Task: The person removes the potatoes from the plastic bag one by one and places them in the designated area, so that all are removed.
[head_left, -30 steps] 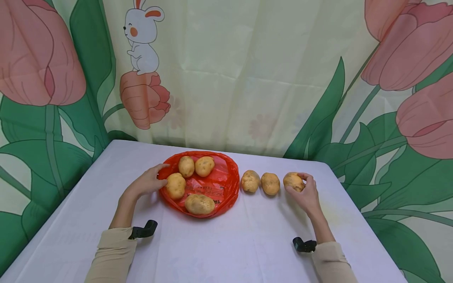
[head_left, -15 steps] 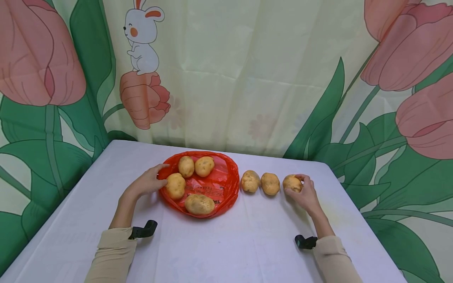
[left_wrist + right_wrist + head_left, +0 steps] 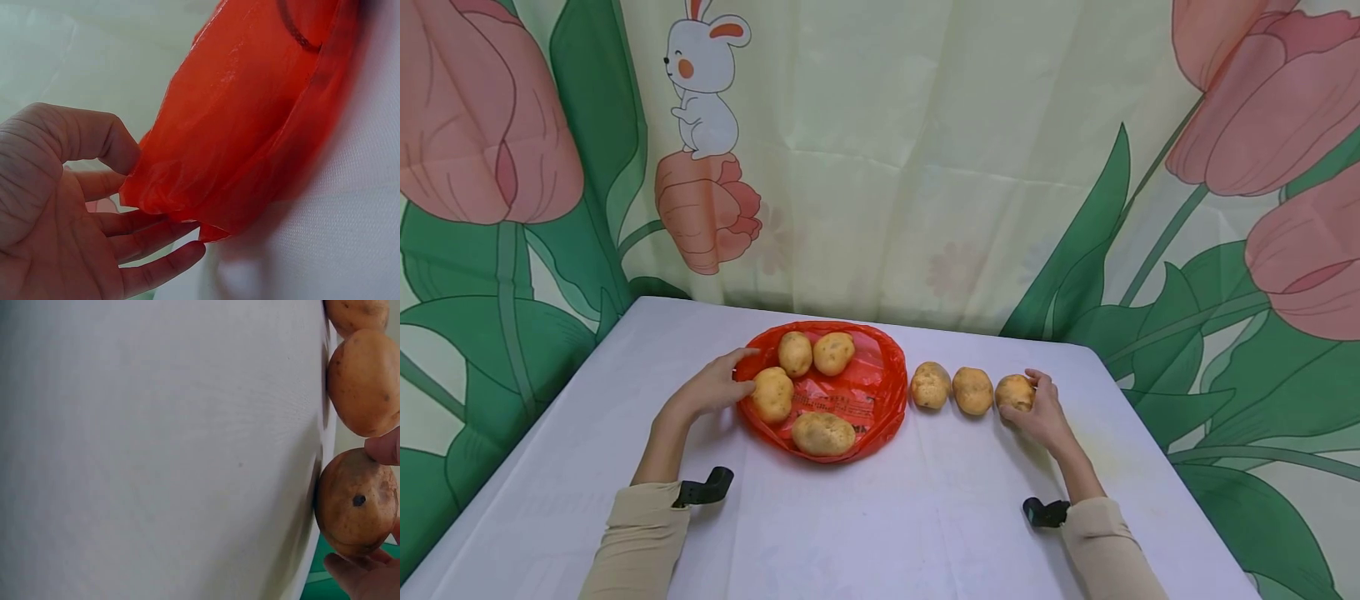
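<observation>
My left hand (image 3: 715,385) pinches the rim of a red plastic bag (image 3: 891,408). In the left wrist view the thumb (image 3: 122,140) lies on one side of the red plastic and the fingers on the other. Inside the opened bag lie several potatoes, one potato (image 3: 772,395) close to my left thumb. Over on the right, my right hand (image 3: 1047,414) holds a potato (image 3: 1015,390) between thumb and fingers. That potato shows a dark spot in the right wrist view. It stands beside another potato (image 3: 973,391) at the end of a short row.
A further potato (image 3: 930,385) sits between the bag and the row's middle potato. White cloth (image 3: 850,533) covers the table. Behind its far edge hangs a curtain (image 3: 925,208) printed with tulips and a rabbit. Each wrist carries a black camera.
The right hand has shifted left with its potato, bringing it close to the middle potato of the row. My left hand and the bag have stayed where they were.
</observation>
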A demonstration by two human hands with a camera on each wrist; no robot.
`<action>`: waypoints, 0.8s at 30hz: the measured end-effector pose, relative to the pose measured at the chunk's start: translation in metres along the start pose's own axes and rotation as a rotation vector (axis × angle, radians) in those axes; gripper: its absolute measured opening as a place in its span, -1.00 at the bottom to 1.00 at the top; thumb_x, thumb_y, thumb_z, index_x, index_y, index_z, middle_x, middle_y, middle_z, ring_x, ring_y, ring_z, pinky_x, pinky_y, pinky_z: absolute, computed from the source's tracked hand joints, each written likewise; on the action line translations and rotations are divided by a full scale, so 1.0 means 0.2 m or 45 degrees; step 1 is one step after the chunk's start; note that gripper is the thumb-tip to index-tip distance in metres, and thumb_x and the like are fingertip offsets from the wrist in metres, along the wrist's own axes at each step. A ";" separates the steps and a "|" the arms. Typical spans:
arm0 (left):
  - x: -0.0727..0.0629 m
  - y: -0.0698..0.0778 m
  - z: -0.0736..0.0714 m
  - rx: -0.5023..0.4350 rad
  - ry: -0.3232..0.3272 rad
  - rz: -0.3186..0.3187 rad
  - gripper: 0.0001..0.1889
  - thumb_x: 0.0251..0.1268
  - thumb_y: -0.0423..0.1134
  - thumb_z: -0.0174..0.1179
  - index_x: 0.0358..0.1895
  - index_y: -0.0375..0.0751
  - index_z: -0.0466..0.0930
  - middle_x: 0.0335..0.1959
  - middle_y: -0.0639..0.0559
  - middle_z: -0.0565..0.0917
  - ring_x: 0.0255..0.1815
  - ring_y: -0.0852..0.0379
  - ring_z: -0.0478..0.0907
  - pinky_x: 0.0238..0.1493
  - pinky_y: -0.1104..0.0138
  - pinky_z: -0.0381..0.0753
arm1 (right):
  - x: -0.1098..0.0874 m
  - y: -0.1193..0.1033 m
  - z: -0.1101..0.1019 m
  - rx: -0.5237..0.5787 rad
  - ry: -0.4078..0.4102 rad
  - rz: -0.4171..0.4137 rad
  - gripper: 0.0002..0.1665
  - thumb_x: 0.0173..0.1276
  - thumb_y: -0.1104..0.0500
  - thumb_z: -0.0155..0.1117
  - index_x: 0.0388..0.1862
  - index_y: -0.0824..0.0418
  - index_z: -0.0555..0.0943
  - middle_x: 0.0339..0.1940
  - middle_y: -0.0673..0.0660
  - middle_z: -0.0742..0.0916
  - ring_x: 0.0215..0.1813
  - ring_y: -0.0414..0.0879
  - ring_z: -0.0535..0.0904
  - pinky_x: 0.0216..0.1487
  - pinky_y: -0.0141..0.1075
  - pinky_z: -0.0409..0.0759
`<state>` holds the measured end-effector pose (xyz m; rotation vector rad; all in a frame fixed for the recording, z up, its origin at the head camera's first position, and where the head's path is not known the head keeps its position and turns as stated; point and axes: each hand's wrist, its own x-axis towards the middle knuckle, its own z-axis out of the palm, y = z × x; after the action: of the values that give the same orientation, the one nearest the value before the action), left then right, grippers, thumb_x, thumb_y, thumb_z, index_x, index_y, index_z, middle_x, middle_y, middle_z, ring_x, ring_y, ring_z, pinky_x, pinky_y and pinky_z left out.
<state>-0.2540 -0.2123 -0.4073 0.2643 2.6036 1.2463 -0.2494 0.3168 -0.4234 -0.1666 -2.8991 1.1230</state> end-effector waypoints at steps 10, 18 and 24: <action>0.00 -0.01 0.00 0.008 0.008 0.011 -0.29 0.37 -0.31 0.10 0.54 -0.42 0.14 0.52 -0.48 0.22 0.51 -0.42 0.16 0.44 -0.29 0.24 | 0.00 0.00 0.00 -0.001 -0.011 0.034 0.14 0.31 0.12 0.41 0.61 0.38 -0.10 0.50 0.55 0.16 0.45 0.41 0.21 0.49 0.30 0.20; 0.00 -0.02 0.01 0.017 0.002 0.006 -0.29 0.36 -0.31 0.11 0.55 -0.42 0.14 0.51 -0.48 0.22 0.50 -0.42 0.17 0.43 -0.30 0.24 | -0.02 -0.02 -0.01 0.008 0.039 0.058 0.19 0.29 0.06 0.44 0.63 0.36 -0.10 0.54 0.55 0.10 0.51 0.44 0.14 0.50 0.33 0.15; 0.00 -0.01 0.00 0.012 0.002 -0.004 -0.28 0.37 -0.30 0.11 0.55 -0.41 0.13 0.52 -0.48 0.21 0.52 -0.43 0.15 0.43 -0.30 0.24 | -0.06 -0.07 -0.01 0.034 0.109 0.031 0.17 0.30 0.00 0.43 0.65 0.26 -0.07 0.58 0.47 0.10 0.53 0.38 0.16 0.51 0.31 0.18</action>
<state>-0.2546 -0.2131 -0.4091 0.2611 2.6112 1.2338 -0.2391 0.3063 -0.4127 -0.2436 -2.8131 1.1285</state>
